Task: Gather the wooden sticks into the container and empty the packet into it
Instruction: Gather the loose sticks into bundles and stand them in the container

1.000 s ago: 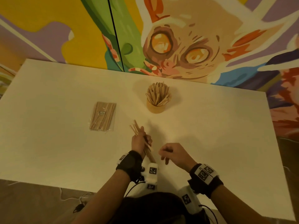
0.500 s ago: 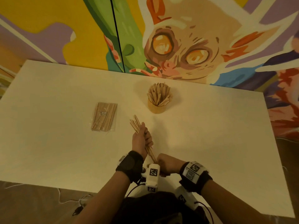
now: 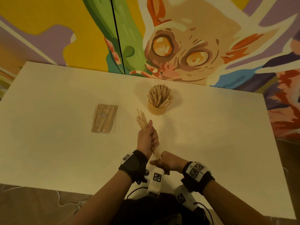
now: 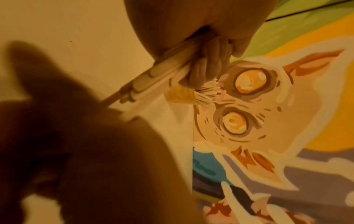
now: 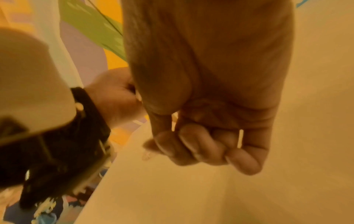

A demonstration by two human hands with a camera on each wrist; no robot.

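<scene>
Gripping wooden sticks (image 3: 141,118), left hand (image 3: 146,138); right hand (image 3: 168,162) curled, butting their ends.

One container (image 3: 157,109) of sticks, one packet (image 3: 104,118), one held bundle (image 3: 142,120), two hands

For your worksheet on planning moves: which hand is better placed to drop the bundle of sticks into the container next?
The left hand. Its fingers already grip the bundle of sticks, whose tips point toward the container just ahead. The right hand only meets the bundle's near end.
</scene>
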